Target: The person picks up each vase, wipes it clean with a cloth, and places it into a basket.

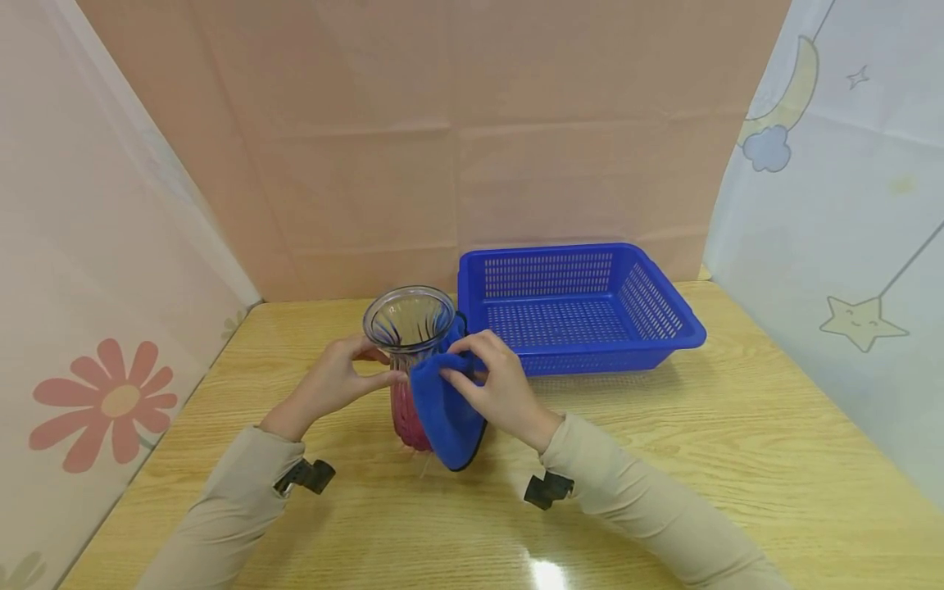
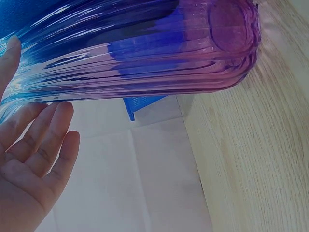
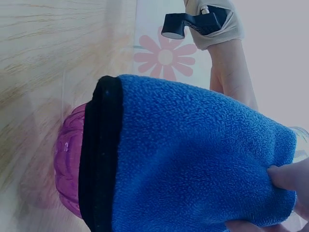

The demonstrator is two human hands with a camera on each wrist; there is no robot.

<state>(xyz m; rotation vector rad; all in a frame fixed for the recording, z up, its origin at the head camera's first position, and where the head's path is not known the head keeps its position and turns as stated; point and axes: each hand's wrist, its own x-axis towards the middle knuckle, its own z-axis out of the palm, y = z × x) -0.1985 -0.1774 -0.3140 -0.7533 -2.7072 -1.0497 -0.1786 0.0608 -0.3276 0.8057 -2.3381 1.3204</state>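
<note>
A ribbed glass vase (image 1: 402, 393), clear at the rim and pink toward the base, stands upright on the table. My left hand (image 1: 341, 378) holds it below the flared rim, thumb on the near side and fingers behind; the left wrist view shows the fingertips against the ribbed glass (image 2: 145, 72). With thumb and fingers, my right hand (image 1: 503, 392) pinches a blue cloth (image 1: 450, 418) with black edging against the vase's right side. In the right wrist view the cloth (image 3: 193, 150) hides most of the vase, leaving the pink base (image 3: 70, 159) in sight.
A blue perforated plastic basket (image 1: 583, 352) sits right behind the vase, close to the right hand. The wood-grain table (image 1: 634, 475) ends at a peach back sheet (image 1: 332, 164) and printed side sheets. A dark camera mount is on each wrist.
</note>
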